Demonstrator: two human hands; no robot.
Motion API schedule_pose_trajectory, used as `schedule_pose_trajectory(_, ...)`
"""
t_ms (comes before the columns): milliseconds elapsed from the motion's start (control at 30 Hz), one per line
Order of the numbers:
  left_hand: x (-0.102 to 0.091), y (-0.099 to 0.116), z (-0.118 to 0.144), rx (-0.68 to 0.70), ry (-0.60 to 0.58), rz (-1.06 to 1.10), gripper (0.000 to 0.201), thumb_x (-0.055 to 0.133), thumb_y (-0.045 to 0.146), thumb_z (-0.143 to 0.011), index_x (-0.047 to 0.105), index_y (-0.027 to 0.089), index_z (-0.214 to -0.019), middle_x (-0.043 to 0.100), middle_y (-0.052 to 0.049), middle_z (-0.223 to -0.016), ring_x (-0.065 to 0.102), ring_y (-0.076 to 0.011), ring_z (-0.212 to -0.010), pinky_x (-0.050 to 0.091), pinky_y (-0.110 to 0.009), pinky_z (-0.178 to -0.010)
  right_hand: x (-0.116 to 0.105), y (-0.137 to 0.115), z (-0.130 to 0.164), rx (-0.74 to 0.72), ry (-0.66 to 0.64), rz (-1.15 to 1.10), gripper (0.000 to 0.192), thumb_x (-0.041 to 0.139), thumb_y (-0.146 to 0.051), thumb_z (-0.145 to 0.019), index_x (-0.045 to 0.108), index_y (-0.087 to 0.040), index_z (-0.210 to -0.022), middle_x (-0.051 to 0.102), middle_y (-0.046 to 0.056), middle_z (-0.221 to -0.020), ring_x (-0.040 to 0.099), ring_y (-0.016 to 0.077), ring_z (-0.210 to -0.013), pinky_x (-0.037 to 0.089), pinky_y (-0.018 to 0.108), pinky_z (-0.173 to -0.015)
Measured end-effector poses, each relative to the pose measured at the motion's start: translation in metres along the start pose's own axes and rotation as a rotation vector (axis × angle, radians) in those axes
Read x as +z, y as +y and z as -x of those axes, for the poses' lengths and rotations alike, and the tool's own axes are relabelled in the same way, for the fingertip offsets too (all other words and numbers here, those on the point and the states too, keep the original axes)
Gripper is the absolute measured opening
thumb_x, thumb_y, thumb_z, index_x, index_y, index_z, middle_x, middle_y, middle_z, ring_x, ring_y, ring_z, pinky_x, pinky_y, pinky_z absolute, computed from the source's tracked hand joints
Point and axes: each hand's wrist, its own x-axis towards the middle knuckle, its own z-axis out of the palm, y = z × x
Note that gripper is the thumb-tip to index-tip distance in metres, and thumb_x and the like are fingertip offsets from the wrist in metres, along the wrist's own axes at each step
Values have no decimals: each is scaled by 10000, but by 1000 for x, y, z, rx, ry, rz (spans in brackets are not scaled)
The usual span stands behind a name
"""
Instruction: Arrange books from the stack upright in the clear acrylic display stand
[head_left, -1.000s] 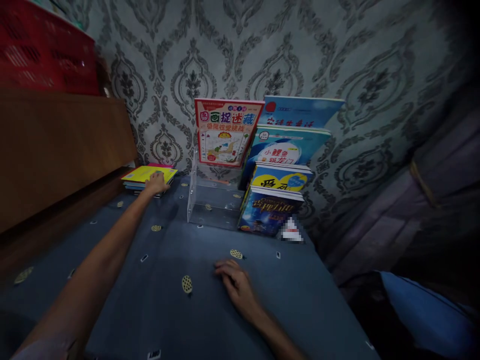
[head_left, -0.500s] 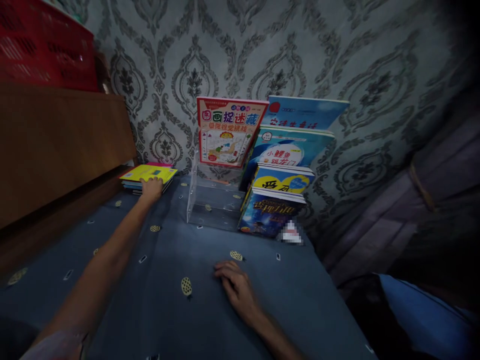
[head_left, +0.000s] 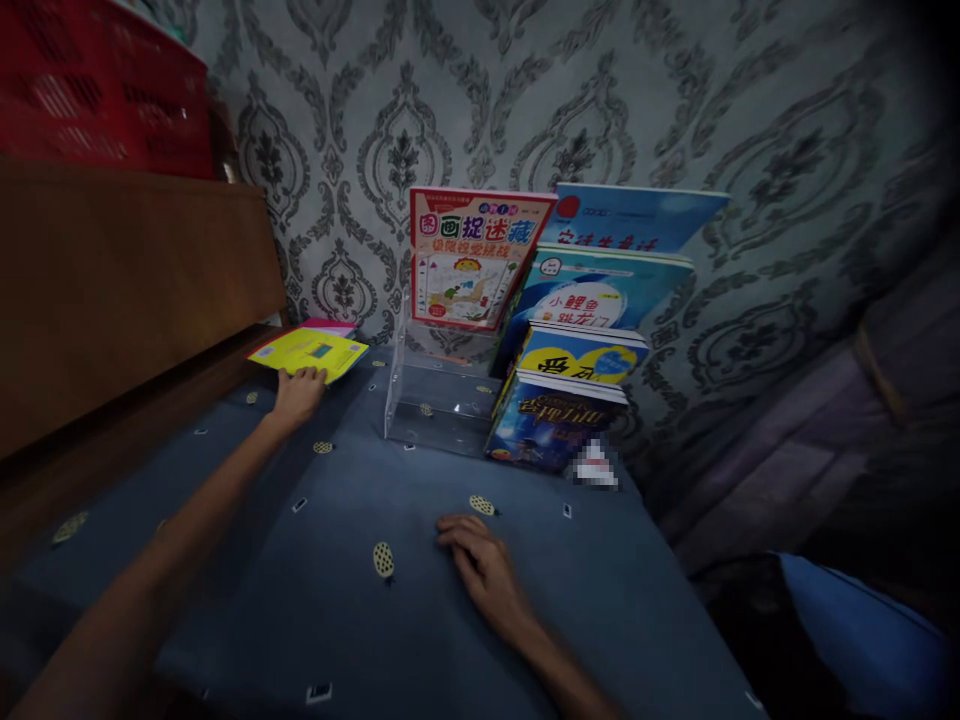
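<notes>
While reaching to frame's mid-left: left hand fingers pinching yellow booklet edge atop stack (likely for lifting). Right hand flat, fingers loosely together on blue cloth, bracing.

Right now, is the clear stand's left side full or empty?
Mostly empty. The clear stand holds one red book on its top step; the lower steps show only bare plastic and blue cloth.

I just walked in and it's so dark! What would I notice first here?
Probably the bright red picture book standing at the top of the clear tiered stand against the patterned wall, with blue books stepped beside it. Next, the left hand gripping a yellow book at the far left of the blue cloth.
</notes>
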Motion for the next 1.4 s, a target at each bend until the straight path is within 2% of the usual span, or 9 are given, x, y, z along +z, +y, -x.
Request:
schedule_pose_trajectory(367, 11, 9, 87, 99, -65, -28, 419, 364, 218, -992, 544, 214, -1370, 588, -191, -1411, 557, -348, -1280, 315, -630, -1091, -4, -6, 0, 18, -6, -10, 280, 473, -115, -922, 732, -220, -930, 745, 102, -1077, 669, 246, -1096, 539, 442, -942)
schedule_pose_trajectory(567, 7, 16, 133, 160, -134, -54, 418, 384, 212, -973, 586, 270, -1334, 640, -155, -1348, 590, -338, -1220, 333, -601, -1087, -3, -4, -1, 7, -18, -3, 301, 469, -90, -892, 736, -222, -936, 747, 97, -1071, 674, 242, -1084, 538, 440, -943)
schedule_pose_trajectory(700, -5, 20, 149, 213, -157, 40, 340, 453, 361, -965, 658, 305, -1230, 701, -119, -1213, 624, -339, -1124, 408, -538, -1019, -3, -4, -1, 18, -12, -5, 292, 474, -108, -910, 739, -227, -942, 746, 97, -1076, 671, 243, -1089, 538, 445, -950)
schedule_pose_trajectory(800, -8, 10, 142, 258, -175, 159, 387, 448, 505, -958, 704, 293, -1156, 718, -99, -1194, 631, -313, -1126, 429, -476, -1022, -3, -4, 0, 25, -7, -5, 281, 479, -123, -916, 740, -227, -942, 745, 97, -1072, 673, 245, -1082, 539, 450, -953)
schedule_pose_trajectory(900, -1, -13, 114, 181, -169, 261, 469, 332, 498, -994, 685, 279, -1212, 694, -81, -1278, 619, -257, -1188, 439, -385, -1053, -3, -6, -1, 25, -13, 1, 289, 475, -113, -908, 738, -229, -942, 747, 93, -1067, 670, 245, -1088, 535, 453, -956)
schedule_pose_trajectory(1000, 15, -38, 81, -99, -119, 182, 566, 311, 504, -984, 557, 209, -1400, 564, -158, -1440, 545, -325, -1295, 455, -468, -1040, -3, -7, -1, 16, -17, -4, 301, 467, -99, -904, 737, -230, -935, 749, 90, -1062, 671, 242, -1082, 538, 439, -946)
schedule_pose_trajectory(1100, 33, -53, 63, -257, -219, 141, 656, 327, 563, -967, 447, 194, -1496, 502, -211, -1484, 510, -387, -1330, 452, -551, -1025, -3, -9, -1, 17, 2, -9, 295, 469, -103, -910, 736, -225, -931, 745, 95, -1063, 669, 242, -1078, 542, 436, -936)
schedule_pose_trajectory(1233, 46, -58, 66, -223, -263, 150, 618, 272, 545, -988, 502, 217, -1459, 509, -178, -1488, 509, -358, -1337, 428, -521, -1071, -3, -10, -2, 7, -12, -8, 303, 463, -87, -909, 733, -222, -939, 743, 96, -1065, 663, 238, -1086, 529, 450, -950)
schedule_pose_trajectory(1400, 42, -57, 79, -198, -273, 146, 636, 243, 563, -990, 484, 237, -1480, 466, -151, -1534, 463, -368, -1377, 410, -546, -1088, -3, -9, -1, 4, -22, -14, 315, 478, -42, -869, 730, -218, -940, 736, 94, -1069, 654, 234, -1098, 518, 435, -958)
